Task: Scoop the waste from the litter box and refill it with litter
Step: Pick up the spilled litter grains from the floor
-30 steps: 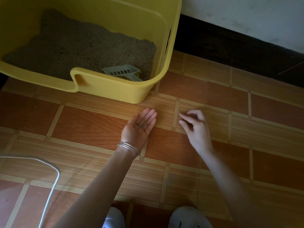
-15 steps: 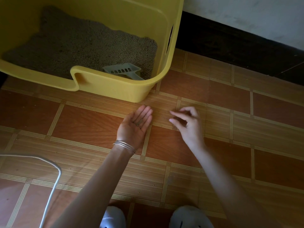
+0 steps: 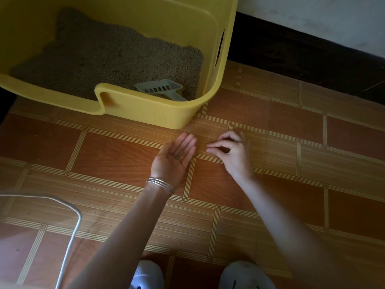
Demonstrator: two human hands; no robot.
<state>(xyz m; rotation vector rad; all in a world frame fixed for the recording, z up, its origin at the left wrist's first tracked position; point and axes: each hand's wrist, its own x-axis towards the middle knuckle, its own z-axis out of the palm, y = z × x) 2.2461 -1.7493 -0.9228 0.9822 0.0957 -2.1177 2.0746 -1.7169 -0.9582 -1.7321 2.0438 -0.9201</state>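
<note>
So the yellow litter box (image 3: 145, 113) sits on the tiled floor (image 3: 116, 155) up at about 11 o'clock, its low entry notch facing the camera. Inside there's a bed of grey-brown litter (image 3: 116, 57) filling most of the bottom, a bit uneven at the far edge. A pale grey slotted litter scoop (image 3: 160, 89) lies in the near right corner, resting on the litter, handle pointing toward 4 o'clock and touching the box's front wall.

The left hand (image 3: 174, 159) lies palm up just in front of the box, fingers together and stretched flat, working as a little tray: there's a small pile of litter granules (image 3: 179, 154) sitting in the palm. Thin silver bangles (image 3: 160, 184) on that wrist.

The right hand (image 3: 231, 151) is just beside it at 3 o'clock, thumb and fingers drawn together at the tips; can't tell if there's a granule between them, too small to see.

A white cable (image 3: 70, 236) loops across the floor at 8 o'clock, and white slippers (image 3: 245, 274) peek in at 6 o'clock.
</note>
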